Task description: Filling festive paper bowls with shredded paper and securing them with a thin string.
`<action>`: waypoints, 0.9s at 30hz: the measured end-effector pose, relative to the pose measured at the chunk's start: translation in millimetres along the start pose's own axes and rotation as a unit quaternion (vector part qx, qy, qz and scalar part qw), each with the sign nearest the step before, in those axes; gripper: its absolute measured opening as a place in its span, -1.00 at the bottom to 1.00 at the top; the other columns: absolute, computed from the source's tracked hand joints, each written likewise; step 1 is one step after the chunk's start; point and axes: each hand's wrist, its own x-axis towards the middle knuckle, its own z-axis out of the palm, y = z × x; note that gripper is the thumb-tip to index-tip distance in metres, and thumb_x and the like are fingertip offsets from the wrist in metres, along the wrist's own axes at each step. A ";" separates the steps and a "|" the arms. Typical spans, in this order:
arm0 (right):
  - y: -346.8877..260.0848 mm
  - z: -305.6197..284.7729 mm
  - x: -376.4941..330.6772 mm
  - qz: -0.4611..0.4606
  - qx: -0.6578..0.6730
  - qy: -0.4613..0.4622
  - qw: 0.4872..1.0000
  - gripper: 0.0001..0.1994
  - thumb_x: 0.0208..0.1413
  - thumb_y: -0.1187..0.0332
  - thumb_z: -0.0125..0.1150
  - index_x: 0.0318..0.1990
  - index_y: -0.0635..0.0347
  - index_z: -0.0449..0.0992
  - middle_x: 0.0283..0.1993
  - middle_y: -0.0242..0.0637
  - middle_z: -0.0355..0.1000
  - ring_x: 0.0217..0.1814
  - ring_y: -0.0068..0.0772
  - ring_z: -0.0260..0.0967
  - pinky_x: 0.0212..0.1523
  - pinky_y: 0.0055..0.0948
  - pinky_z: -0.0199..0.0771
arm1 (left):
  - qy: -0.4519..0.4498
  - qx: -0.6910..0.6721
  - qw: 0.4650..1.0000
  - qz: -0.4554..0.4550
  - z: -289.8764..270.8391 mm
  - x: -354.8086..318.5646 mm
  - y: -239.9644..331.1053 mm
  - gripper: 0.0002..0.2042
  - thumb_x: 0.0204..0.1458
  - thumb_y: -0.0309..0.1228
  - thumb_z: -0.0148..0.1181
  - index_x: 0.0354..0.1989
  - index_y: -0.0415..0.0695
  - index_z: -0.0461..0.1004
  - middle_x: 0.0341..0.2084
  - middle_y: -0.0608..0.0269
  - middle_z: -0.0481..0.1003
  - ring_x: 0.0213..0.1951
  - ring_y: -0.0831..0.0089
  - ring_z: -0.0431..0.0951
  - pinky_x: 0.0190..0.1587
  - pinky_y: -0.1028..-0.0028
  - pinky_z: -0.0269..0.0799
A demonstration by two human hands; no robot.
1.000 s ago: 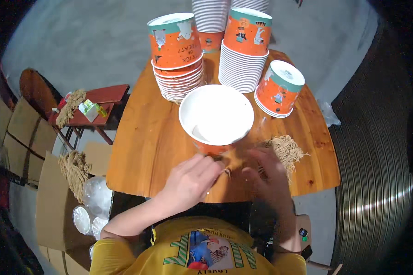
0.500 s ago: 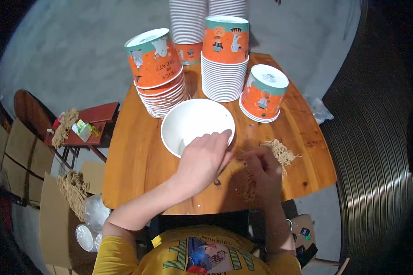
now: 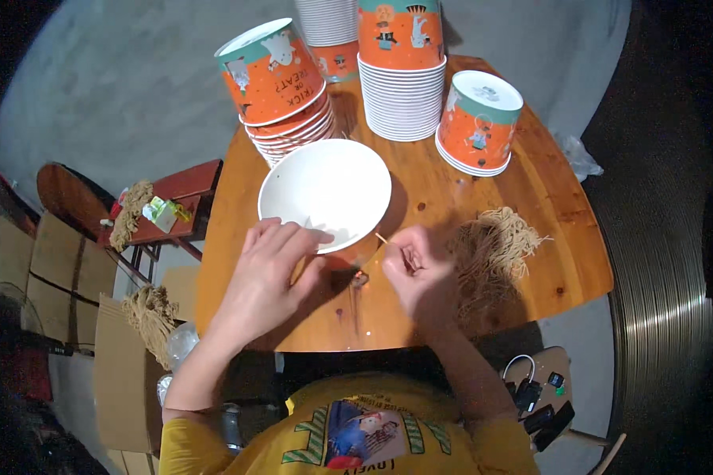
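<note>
A white-lined paper bucket [image 3: 337,178] lies tipped on the wooden table, its mouth facing up toward me. My left hand [image 3: 269,277] grips its near rim, fingers over the edge and thumb on the orange outside. Just right of the bucket, my right hand [image 3: 420,273] is closed in a pinch around a thin tan cord, whose short end [image 3: 382,237] pokes out past the fingertips. Beside that hand rests a loose bundle of tan cords [image 3: 511,241], partly in shadow.
Upside-down orange-and-green bucket stacks stand behind: one left [image 3: 273,79], a tall one in the middle [image 3: 402,95], a short one right [image 3: 481,123]. A red bench [image 3: 186,186] with cords and a small packet is at left. Cardboard [image 3: 119,388] stands below it.
My left hand has shifted left along the bucket's rim. The right hand has come away from the cord bundle, nearer the bucket. The whole view has shifted slightly.
</note>
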 end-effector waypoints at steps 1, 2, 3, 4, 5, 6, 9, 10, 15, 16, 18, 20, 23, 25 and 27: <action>1.7 1.0 -0.4 -0.004 -0.024 0.003 1.000 -0.88 0.02 0.59 0.11 -0.47 0.20 0.33 -0.62 -0.62 0.10 -0.57 -0.85 0.00 -0.58 -0.71 0.00 | 0.004 -0.025 1.000 -0.010 1.7 3.9 5.6 -0.71 -0.11 -0.47 0.22 -0.15 -0.15 0.44 -0.32 0.19 0.43 -0.13 0.18 0.39 0.04 0.29 0.21; 3.6 0.8 -0.9 -0.008 -0.049 0.007 0.999 -0.87 0.02 0.61 0.09 -0.47 0.20 0.31 -0.61 -0.62 0.09 -0.57 -0.85 -0.01 -0.59 -0.71 -0.02 | -0.001 -0.022 1.000 -0.009 5.7 8.5 9.9 -0.71 -0.11 -0.47 0.22 -0.15 -0.15 0.44 -0.32 0.19 0.43 -0.13 0.18 0.39 0.04 0.29 0.21; 7.0 2.0 -1.0 -0.007 -0.050 0.010 0.999 -0.87 0.02 0.61 0.09 -0.47 0.20 0.31 -0.61 -0.62 0.09 -0.57 -0.85 -0.01 -0.59 -0.71 -0.02 | 0.015 -0.035 0.999 0.004 9.5 12.9 12.0 -0.73 -0.08 -0.44 0.21 -0.15 -0.15 0.44 -0.36 0.18 0.43 -0.17 0.18 0.40 0.01 0.28 0.23; 12.7 2.8 -1.0 -0.012 -0.049 0.021 0.998 -0.87 -0.01 0.59 0.12 -0.46 0.18 0.30 -0.63 -0.58 0.09 -0.60 -0.80 0.01 -0.60 -0.64 0.03 | 0.031 -0.048 0.998 0.016 12.8 16.3 13.3 -0.74 -0.05 -0.41 0.19 -0.15 -0.15 0.43 -0.40 0.17 0.42 -0.21 0.17 0.41 -0.02 0.27 0.25; 15.5 2.7 -0.6 -0.016 -0.049 0.032 0.998 -0.86 -0.03 0.56 0.15 -0.44 0.17 0.29 -0.65 -0.53 0.09 -0.63 -0.74 0.03 -0.62 -0.58 0.07 | 0.032 -0.057 0.998 0.017 15.6 18.4 13.3 -0.76 -0.03 -0.44 0.18 -0.16 -0.16 0.43 -0.42 0.17 0.43 -0.25 0.20 0.43 -0.06 0.28 0.27; 15.3 2.3 0.3 -0.015 -0.050 0.036 0.998 -0.86 -0.03 0.56 0.15 -0.44 0.17 0.29 -0.65 -0.53 0.09 -0.63 -0.74 0.03 -0.62 -0.58 0.07 | 0.029 -0.058 0.998 0.020 18.1 19.4 12.4 -0.76 -0.03 -0.44 0.18 -0.16 -0.16 0.43 -0.42 0.17 0.43 -0.25 0.20 0.43 -0.06 0.28 0.27; 12.7 1.4 5.2 0.019 -0.031 0.035 0.999 -0.86 -0.03 0.56 0.14 -0.45 0.17 0.28 -0.64 -0.52 0.08 -0.61 -0.74 0.00 -0.61 -0.60 0.06 | 0.018 -0.069 0.997 0.004 23.5 21.4 11.5 -0.78 -0.03 -0.48 0.16 -0.17 -0.16 0.43 -0.44 0.18 0.42 -0.30 0.22 0.44 -0.09 0.30 0.29; 12.4 1.1 6.9 0.030 -0.013 0.023 0.999 -0.86 -0.04 0.56 0.14 -0.46 0.17 0.28 -0.64 -0.51 0.08 -0.61 -0.74 0.00 -0.60 -0.61 0.06 | 0.027 -0.067 0.997 0.009 24.2 20.3 10.6 -0.79 -0.03 -0.50 0.15 -0.18 -0.16 0.43 -0.45 0.19 0.42 -0.31 0.23 0.45 -0.10 0.30 0.29; 13.6 2.0 14.1 0.018 -0.010 0.019 1.000 -0.85 -0.06 0.56 0.15 -0.49 0.18 0.28 -0.61 -0.51 0.09 -0.58 -0.74 0.00 -0.58 -0.62 0.06 | 0.023 -0.069 0.997 0.008 20.2 20.5 14.0 -0.80 -0.03 -0.52 0.14 -0.19 -0.16 0.43 -0.48 0.20 0.40 -0.33 0.25 0.45 -0.12 0.30 0.29; 12.6 2.6 14.8 0.010 -0.013 0.026 1.000 -0.86 -0.07 0.56 0.15 -0.49 0.18 0.29 -0.62 -0.50 0.10 -0.59 -0.74 0.01 -0.58 -0.62 0.07 | 0.019 -0.076 0.997 0.004 20.1 21.0 14.6 -0.80 -0.03 -0.52 0.14 -0.19 -0.15 0.43 -0.48 0.20 0.40 -0.34 0.25 0.44 -0.13 0.30 0.29; 10.8 2.5 16.3 0.002 -0.015 0.032 0.999 -0.86 -0.08 0.56 0.15 -0.49 0.18 0.29 -0.62 -0.50 0.10 -0.59 -0.74 0.01 -0.58 -0.61 0.07 | 0.014 -0.082 0.997 -0.001 20.4 21.4 14.9 -0.80 -0.03 -0.53 0.14 -0.19 -0.15 0.43 -0.48 0.20 0.40 -0.34 0.25 0.44 -0.13 0.30 0.29; 9.7 1.9 17.8 0.010 -0.031 0.016 0.999 -0.87 -0.10 0.57 0.16 -0.49 0.18 0.31 -0.62 -0.49 0.13 -0.59 -0.74 0.04 -0.58 -0.61 0.09 | 0.025 -0.071 0.997 0.006 20.7 21.5 14.5 -0.82 -0.03 -0.53 0.14 -0.22 -0.16 0.42 -0.49 0.20 0.39 -0.34 0.24 0.43 -0.13 0.30 0.29; 13.0 2.5 19.3 -0.006 -0.029 0.020 0.999 -0.87 -0.11 0.58 0.16 -0.48 0.19 0.32 -0.62 -0.47 0.16 -0.59 -0.72 0.07 -0.58 -0.60 0.11 | 0.020 -0.066 0.998 0.006 22.0 21.2 12.1 -0.83 -0.04 -0.52 0.15 -0.24 -0.18 0.41 -0.49 0.19 0.39 -0.34 0.23 0.43 -0.14 0.30 0.29; 16.2 4.7 20.5 -0.011 -0.029 0.027 0.999 -0.87 -0.12 0.58 0.17 -0.48 0.19 0.32 -0.62 -0.46 0.17 -0.60 -0.70 0.08 -0.58 -0.58 0.13 | 0.019 -0.068 0.998 0.004 21.8 21.6 12.2 -0.84 -0.04 -0.52 0.15 -0.25 -0.18 0.40 -0.49 0.18 0.40 -0.34 0.22 0.43 -0.14 0.30 0.29; 16.7 5.9 22.1 -0.017 -0.029 0.033 0.999 -0.87 -0.13 0.58 0.17 -0.49 0.19 0.32 -0.63 -0.45 0.18 -0.60 -0.68 0.08 -0.58 -0.57 0.14 | 0.018 -0.069 0.997 0.002 21.1 21.6 12.0 -0.84 -0.04 -0.52 0.16 -0.26 -0.19 0.39 -0.49 0.17 0.40 -0.34 0.21 0.43 -0.14 0.30 0.30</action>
